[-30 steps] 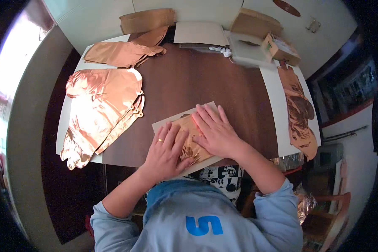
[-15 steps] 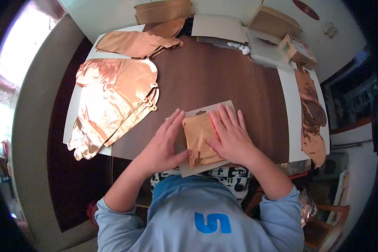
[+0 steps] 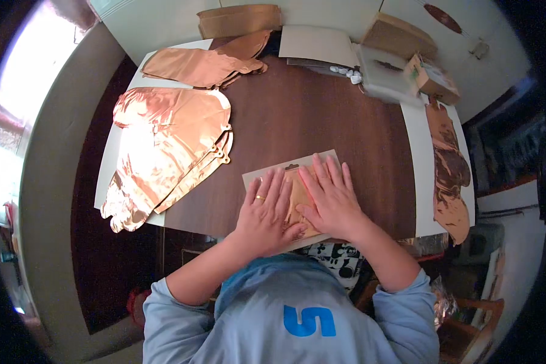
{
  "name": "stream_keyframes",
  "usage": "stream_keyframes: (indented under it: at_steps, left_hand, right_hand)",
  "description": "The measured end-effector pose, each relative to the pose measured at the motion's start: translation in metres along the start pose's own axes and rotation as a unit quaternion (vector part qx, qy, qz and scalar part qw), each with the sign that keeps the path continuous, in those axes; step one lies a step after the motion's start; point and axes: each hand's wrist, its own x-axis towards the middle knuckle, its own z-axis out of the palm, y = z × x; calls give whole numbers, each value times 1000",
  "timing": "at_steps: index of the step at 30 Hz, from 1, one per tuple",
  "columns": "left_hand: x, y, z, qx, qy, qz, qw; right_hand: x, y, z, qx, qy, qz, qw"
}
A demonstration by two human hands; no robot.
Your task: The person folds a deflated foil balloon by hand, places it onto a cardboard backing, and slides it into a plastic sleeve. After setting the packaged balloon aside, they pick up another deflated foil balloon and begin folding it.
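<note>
A folded copper-coloured foil balloon point(image 3: 299, 193) lies on a pale card point(image 3: 258, 176) with a hang hole at its top edge, close to the table's front. My left hand point(image 3: 266, 209), a ring on one finger, rests flat over the balloon's left part. Flat on its right part is my right hand point(image 3: 330, 197), fingers stretched out. Both palms hide much of the foil, and only a strip shows between them.
Flat copper foil balloons point(image 3: 170, 142) are piled at the left, with more point(image 3: 191, 64) behind. Another foil piece point(image 3: 448, 173) hangs over the right edge. At the back stand a white box point(image 3: 318, 45), a clear plastic bag point(image 3: 379, 70) and a small carton point(image 3: 434, 79).
My left hand has moved right, from the card's left side onto the folded foil. My right hand stays in nearly the same place. The view has shifted slightly.
</note>
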Motion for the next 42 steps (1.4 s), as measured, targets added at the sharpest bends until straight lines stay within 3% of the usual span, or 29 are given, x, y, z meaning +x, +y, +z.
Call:
stream_keyframes:
  at_steps: [7,10,12,14,16,17,19,21,25,28,29,32,34,35,36,37,39,41,42]
  left_hand:
    - [-5,-2,-2,27,-10,-13,1000]
    - [-2,-2,-5,21,-30,-19,999]
    - [-2,1,-8,15,-37,-26,999]
    - [-5,1,-5,26,-41,-17,999]
    - [-9,6,-4,27,-45,1,999]
    - [-13,11,-4,22,-45,14,999]
    - [-20,24,-4,-5,-30,31,999]
    - [-24,35,-1,-7,-39,43,998]
    - [-25,43,-4,-22,-51,47,997]
    - [-19,37,-15,-92,-57,40,993]
    - [-12,34,-22,-119,-53,38,991]
    - [30,21,-51,-180,-41,27,982]
    - [78,14,-70,-195,-45,3,980]
    - [110,12,-69,-198,16,29,980]
    - [146,7,-65,-168,19,62,984]
    - [184,0,-59,-138,20,94,986]
    - [269,2,-31,-157,81,152,972]
    - [346,12,-2,-223,5,75,972]
    - [386,14,13,-207,0,83,975]
  right_hand:
    - [-3,3,0,25,31,14,999]
    - [-15,6,-8,119,73,40,989]
    - [-49,2,-20,188,233,50,953]
    - [-109,-2,-10,255,295,71,918]
    - [-157,-13,3,276,221,86,931]
    - [-172,-24,15,361,146,162,907]
    - [-187,-42,42,513,-5,303,803]
    - [-169,-56,61,653,113,275,697]
    - [-157,-64,83,785,165,318,506]
    - [-153,-62,70,765,101,352,529]
    - [-158,-61,80,679,91,398,610]
    - [-148,-55,46,716,215,312,586]
    - [-153,-35,17,772,177,331,514]
    - [-156,-25,12,758,198,324,530]
    - [-157,-17,5,745,218,319,544]
    - [-156,-11,-8,762,233,346,496]
    - [-164,6,-3,760,264,344,483]
    - [-167,19,-11,745,278,382,471]
    - [-167,24,-18,738,265,407,469]
